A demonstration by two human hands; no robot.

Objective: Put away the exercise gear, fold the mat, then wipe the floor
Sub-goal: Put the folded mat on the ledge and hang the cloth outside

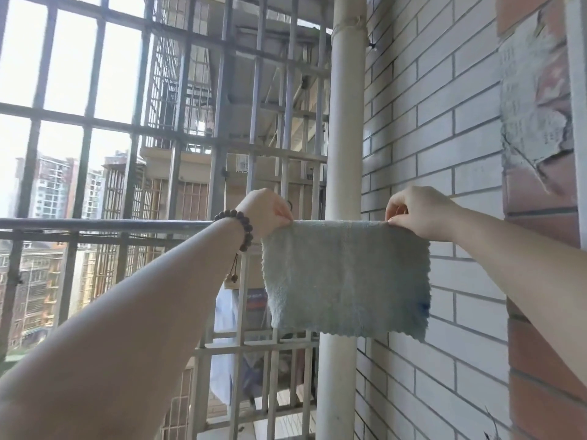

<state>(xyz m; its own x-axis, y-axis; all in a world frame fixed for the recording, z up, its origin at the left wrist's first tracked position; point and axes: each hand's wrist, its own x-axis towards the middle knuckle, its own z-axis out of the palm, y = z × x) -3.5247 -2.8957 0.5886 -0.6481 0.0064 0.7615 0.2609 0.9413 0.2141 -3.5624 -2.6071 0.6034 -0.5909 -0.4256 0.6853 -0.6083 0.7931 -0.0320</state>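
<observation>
The cloth (346, 277) is pale blue-grey and fluffy, with wavy edges and a small dark blue spot near its lower right corner. It hangs flat, folded over a horizontal rail (104, 224).
</observation>
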